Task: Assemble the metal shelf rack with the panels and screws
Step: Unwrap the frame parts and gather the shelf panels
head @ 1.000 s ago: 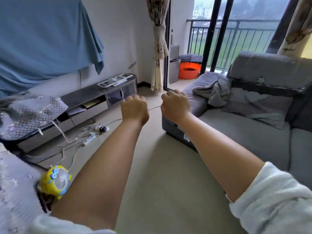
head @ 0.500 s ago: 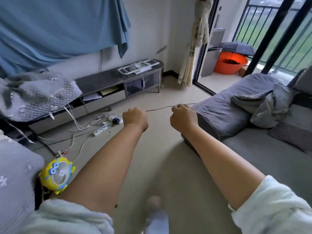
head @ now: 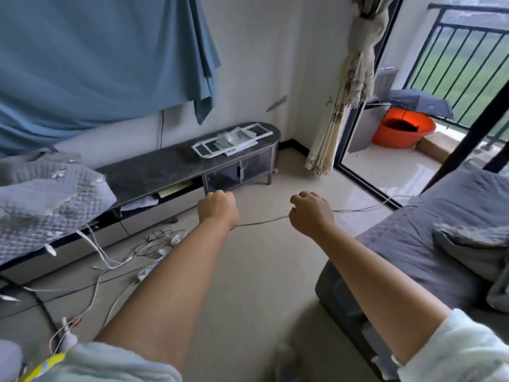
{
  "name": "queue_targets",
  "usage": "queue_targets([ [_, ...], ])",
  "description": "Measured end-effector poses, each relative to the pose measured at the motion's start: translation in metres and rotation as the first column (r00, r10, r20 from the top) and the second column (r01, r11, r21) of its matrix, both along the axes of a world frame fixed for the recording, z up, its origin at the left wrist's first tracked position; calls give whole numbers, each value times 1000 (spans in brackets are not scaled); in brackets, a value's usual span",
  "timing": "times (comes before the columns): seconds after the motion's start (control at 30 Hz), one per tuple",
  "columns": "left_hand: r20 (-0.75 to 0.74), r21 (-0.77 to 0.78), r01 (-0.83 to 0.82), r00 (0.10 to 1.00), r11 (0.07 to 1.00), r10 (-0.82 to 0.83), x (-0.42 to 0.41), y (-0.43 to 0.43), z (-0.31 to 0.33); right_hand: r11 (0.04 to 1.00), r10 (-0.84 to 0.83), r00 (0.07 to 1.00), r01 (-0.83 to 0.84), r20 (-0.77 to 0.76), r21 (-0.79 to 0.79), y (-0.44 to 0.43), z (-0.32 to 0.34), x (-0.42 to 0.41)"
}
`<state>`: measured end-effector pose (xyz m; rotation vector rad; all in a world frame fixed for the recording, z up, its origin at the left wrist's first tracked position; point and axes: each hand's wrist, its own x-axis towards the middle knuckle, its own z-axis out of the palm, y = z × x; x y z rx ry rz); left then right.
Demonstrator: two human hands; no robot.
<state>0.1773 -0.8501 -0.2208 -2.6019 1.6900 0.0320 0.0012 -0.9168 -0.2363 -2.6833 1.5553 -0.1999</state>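
White metal rack panels lie stacked flat on the right end of a long dark TV cabinet against the far wall, with what looks like a clear bag on top of them. Both arms stretch forward above the floor. My left hand is curled into a fist and holds nothing. My right hand is also curled and holds nothing. Both hands hang in the air well short of the panels. No screws can be made out.
A grey sofa fills the right side. Cables and power strips are strewn on the floor at left, and one thin cable crosses toward the balcony door. An orange tub stands on the balcony. A quilted cover drapes the cabinet's left end.
The view has swung left and down, from the sofa and balcony toward the cabinet with the panels. Both fists stay stretched forward and have moved slightly apart.
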Motion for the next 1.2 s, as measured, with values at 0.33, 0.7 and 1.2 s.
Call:
queue_targets([
  [0.33, -27, 77, -133, 990, 988, 136, 131, -255, -32, 990, 127, 992, -127, -5, 56, -284, -21, 120],
  [0.7, -94, 65, -213, 971, 975, 218, 298, -465, -64, 970, 170, 985, -163, -24, 178, -515, -55, 302],
  [1.2, -307, 359, -185, 902, 915, 303, 450, -660, -187, 855, 86, 984, 8, -157, 518, -742, -170, 457],
])
